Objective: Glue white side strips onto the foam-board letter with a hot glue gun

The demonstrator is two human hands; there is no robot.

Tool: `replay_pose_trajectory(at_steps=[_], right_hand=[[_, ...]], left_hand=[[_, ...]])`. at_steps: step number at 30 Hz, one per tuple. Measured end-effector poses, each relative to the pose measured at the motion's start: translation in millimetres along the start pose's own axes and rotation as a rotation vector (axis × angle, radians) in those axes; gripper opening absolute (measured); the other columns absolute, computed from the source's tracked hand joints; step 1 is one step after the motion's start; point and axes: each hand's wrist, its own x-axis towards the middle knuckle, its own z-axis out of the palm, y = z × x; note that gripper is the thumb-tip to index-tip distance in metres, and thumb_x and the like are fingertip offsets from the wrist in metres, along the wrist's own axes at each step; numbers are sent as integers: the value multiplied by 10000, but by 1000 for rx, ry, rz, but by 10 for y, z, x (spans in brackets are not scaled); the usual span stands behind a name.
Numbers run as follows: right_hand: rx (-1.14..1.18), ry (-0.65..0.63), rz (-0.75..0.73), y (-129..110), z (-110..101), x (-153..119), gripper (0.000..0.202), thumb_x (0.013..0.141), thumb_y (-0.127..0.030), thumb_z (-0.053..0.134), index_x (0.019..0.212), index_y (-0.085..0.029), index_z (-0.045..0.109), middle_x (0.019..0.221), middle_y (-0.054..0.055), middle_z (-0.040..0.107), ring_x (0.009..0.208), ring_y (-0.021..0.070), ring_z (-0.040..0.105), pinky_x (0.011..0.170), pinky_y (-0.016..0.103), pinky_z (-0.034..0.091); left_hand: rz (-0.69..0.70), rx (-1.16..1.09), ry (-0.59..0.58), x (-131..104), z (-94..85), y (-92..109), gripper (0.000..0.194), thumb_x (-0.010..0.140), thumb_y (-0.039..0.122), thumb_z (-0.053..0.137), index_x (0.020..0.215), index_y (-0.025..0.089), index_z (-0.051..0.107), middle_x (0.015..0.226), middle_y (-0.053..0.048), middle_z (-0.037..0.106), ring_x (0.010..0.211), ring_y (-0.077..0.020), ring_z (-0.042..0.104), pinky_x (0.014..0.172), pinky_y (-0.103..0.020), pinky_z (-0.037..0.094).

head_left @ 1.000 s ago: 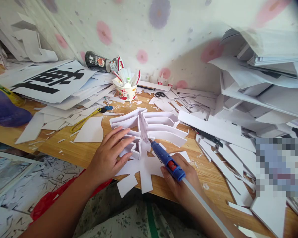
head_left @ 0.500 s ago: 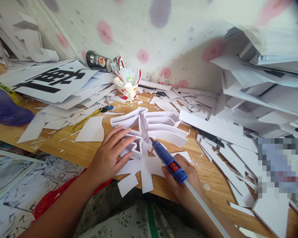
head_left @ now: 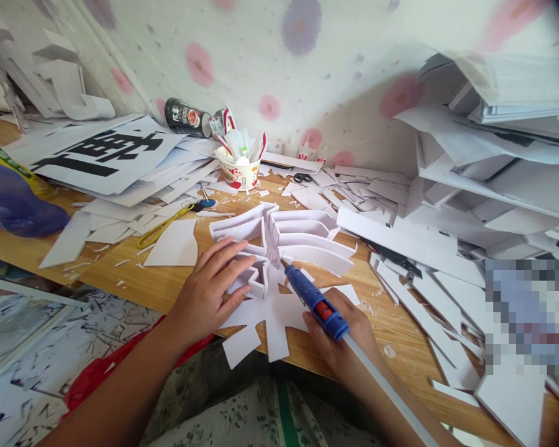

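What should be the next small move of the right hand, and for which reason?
Probably the right hand should guide the blue glue gun slightly along the foot of the nearest curved strip: the nozzle points close to this strip's inner end, and the left hand lies on the white piece, perhaps steadying it.

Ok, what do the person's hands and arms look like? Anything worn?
The left hand and right hand are gloveless; the forearms are bare, with no sleeve, watch or bracelet in view. Below, a pale garment has a dark leafy print and green stripe.
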Motion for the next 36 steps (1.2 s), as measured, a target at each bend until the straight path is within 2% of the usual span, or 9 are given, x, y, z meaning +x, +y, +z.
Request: replay_pose_trajectory(at_steps=[7, 22, 29, 36], right_hand=[[-42, -22, 4, -24, -17, 18, 118, 884, -228, 514, 769, -226, 485, 715, 2, 560, 620, 161, 561, 549, 265, 418], [86, -24, 50, -41, -29, -1, 82, 891, -249, 537, 814, -226, 520, 785, -2, 572, 684, 154, 586, 610, 268, 462], [32, -17, 37, -25, -13, -11, 115, 876, -229, 533, 774, -233, 481, 759, 0, 561, 641, 155, 570, 569, 270, 449], [-20, -74, 57, -18, -11, 0, 53, 875, -230, 528, 824, -224, 516, 803, 16, 578, 698, 174, 602, 615, 284, 470]], left_hand=[[7, -1, 5, -3, -4, -5, 388, 900, 191, 590, 1280, 167, 518, 1380, -144, 512, 1351, -324, 387, 1108, -522, 380], [-5, -1, -3, 3, -5, -3, 394, 903, 203, 585, 1290, 191, 508, 1387, -129, 510, 1356, -319, 386, 1109, -512, 382], [-4, 4, 0, -2, -13, 4, 387, 899, 193, 594, 1278, 172, 518, 1375, -139, 516, 1349, -320, 389, 1110, -510, 379], [-5, -4, -7, -1, -14, 6, 389, 900, 187, 588, 1282, 173, 514, 1381, -141, 509, 1356, -319, 378, 1116, -512, 372]])
